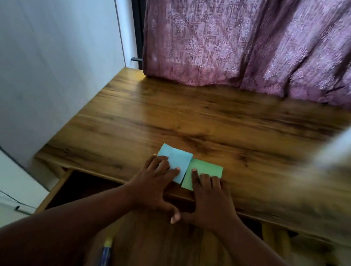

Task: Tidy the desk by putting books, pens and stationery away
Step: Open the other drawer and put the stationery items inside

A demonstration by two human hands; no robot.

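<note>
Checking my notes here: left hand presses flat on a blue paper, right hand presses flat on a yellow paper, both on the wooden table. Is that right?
Not quite. The right hand presses flat on a green paper, not a yellow one, as the head view shows. The left hand does press on the blue paper, both on the wooden table.

Light blue paper square [175, 160], plain, no print. Pale green paper sheet [206, 169], also plain. Worktop [194, 117] warm brown with dark, streaky wood grain. Curtain [259, 39] dusty mauve-purple, with a lighter diamond lattice and floral damask motif. Wall [38, 38] flat pale grey-white. Window frame [135, 17] black. Pen [106, 254] blue barrel, yellow end, blurred.
</note>
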